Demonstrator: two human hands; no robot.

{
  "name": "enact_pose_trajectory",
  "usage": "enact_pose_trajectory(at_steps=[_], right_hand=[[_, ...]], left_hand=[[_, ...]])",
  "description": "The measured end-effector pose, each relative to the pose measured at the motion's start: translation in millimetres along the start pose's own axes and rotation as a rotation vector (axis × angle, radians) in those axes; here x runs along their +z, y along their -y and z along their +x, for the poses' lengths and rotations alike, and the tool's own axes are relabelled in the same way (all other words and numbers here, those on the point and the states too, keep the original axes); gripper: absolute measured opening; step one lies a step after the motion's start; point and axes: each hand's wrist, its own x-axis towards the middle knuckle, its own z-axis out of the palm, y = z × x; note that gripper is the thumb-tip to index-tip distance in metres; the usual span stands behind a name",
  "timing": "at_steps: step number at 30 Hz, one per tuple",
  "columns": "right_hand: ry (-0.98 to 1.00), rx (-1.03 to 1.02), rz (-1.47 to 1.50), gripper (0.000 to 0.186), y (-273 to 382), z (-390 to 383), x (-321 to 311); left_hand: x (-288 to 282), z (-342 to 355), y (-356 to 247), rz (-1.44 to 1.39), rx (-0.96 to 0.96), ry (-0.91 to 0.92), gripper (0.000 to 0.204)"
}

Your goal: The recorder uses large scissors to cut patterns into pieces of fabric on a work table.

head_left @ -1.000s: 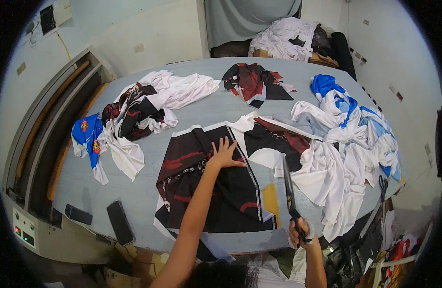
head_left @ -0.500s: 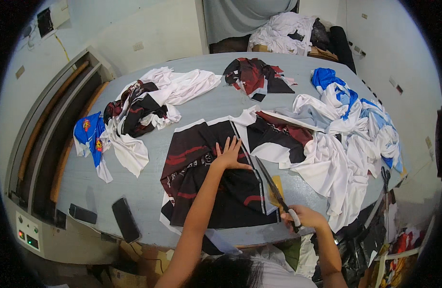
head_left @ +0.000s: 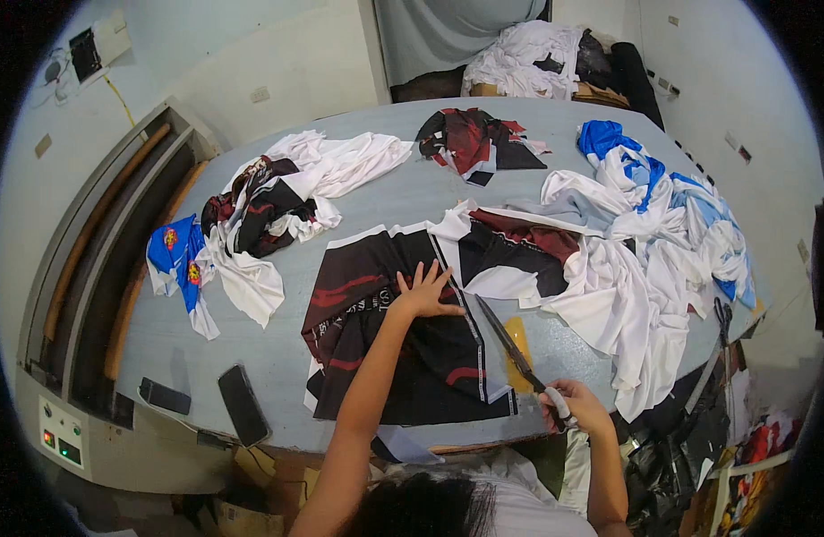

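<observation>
One black cloth [head_left: 439, 349] left of the right grip [head_left: 580, 404], which clasps scissors [head_left: 517, 356], blades slanting up-left toward the cloth's right edge; left grip [head_left: 425, 295] spread flat on it, nearer.

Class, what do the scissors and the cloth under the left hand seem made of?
Scissors: probably metal, dark and dull, judging by the slim, rigid blades. Cloth: matt fabric, as its soft folds show; perhaps synthetic, though the fibre is unclear.

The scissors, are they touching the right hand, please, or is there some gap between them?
Touching. The head view shows it: the right hand is closed around the handle end of the scissors, with no gap between.
</observation>
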Motion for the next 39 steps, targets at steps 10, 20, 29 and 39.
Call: enact_pose_trajectory(at_steps=[10,20,29,39], right_hand=[[-0.094,-0.160,0.156,0.029,-28.5,3.5,6.7],[-0.058,-0.313,0.294,0.026,-40.4,7.1,4.1],[-0.014,-0.364,0.329,0.023,-45.4,10.6,1.2],[-0.088,-0.481,0.227,0.031,-54.1,14.2,4.8]], left_hand=[[-10.5,101.1,-22.2,-0.039,-0.011,-0.342,0.069],[-18.4,200.9,3.7,-0.188,0.294,-0.539,0.042],[9.1,123.4,-229.5,-0.139,0.832,0.063,0.050],[114.0,77.4,-396.9,0.094,1.029,0.357,0.046]])
